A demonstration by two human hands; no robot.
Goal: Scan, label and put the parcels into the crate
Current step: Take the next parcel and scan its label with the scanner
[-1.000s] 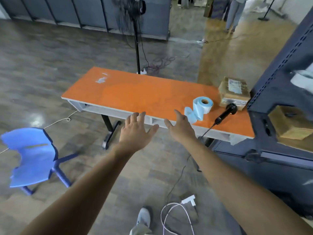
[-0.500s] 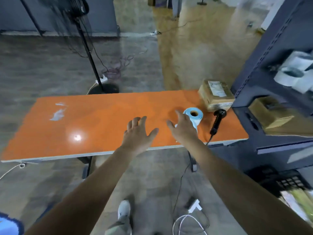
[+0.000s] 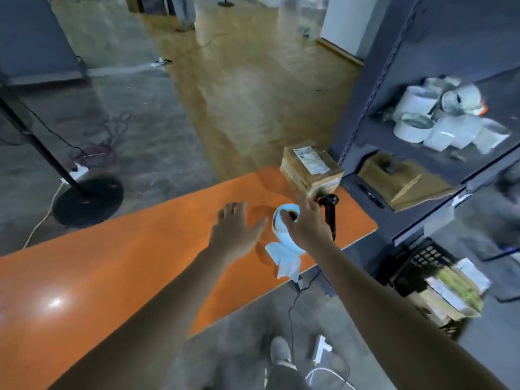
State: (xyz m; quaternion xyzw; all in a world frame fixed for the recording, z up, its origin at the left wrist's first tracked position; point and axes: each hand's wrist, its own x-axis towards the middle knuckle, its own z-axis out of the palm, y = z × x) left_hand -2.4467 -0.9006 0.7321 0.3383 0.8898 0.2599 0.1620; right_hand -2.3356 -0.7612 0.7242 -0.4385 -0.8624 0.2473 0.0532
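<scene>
Looks like the opening reach. Left hand (image 3: 235,235) and right hand (image 3: 308,225) spread, fingers grasping nothing, by the pale blue label roll (image 3: 281,235). Brown cardboard parcel (image 3: 311,167) at the orange table's (image 3: 112,277) far right corner, beside the black scanner (image 3: 329,212). Next, probably: gripping that scanner.

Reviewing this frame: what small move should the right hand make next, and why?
Probably reach slightly forward and grip the scanner: the right hand is open above the label roll, holding nothing, with the scanner lying just past its fingers and the parcel beyond it on the table.
</scene>
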